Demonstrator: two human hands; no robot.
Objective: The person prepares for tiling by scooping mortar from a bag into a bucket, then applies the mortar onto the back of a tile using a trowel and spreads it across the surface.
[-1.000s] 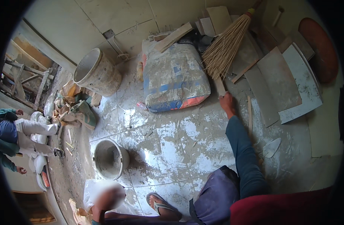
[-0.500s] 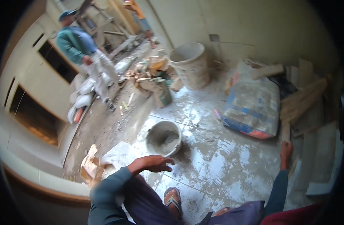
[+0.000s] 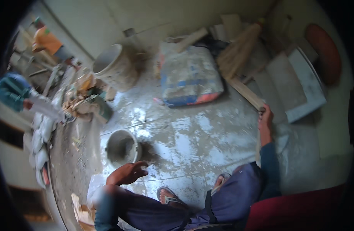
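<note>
My right hand point(image 3: 265, 117), on the right, is closed around the near end of a wooden strip point(image 3: 244, 92). The strip slants away from the hand toward a broad brown plank point(image 3: 236, 54) leaning among other boards. My left hand point(image 3: 126, 173) hovers beside the near rim of a grey bucket point(image 3: 138, 151) with some grey wet-looking mix in its bottom. Its fingers are loosely bent and apart, with nothing in them. Whether they touch the bucket I cannot tell.
A dusty sack point(image 3: 190, 77) lies flat near the wall. A larger mortar-stained bucket point(image 3: 123, 73) stands left of it, by crumpled paper bags point(image 3: 84, 98). Two people are at the far left, one in an orange top point(image 3: 47, 40). Pale panels point(image 3: 306, 86) lean at the right.
The view has swung right, so the buckets and sack appear farther left. The wooden strip in my right hand has come out at a slant, its near end nearer the middle. My left hand stays empty.
</note>
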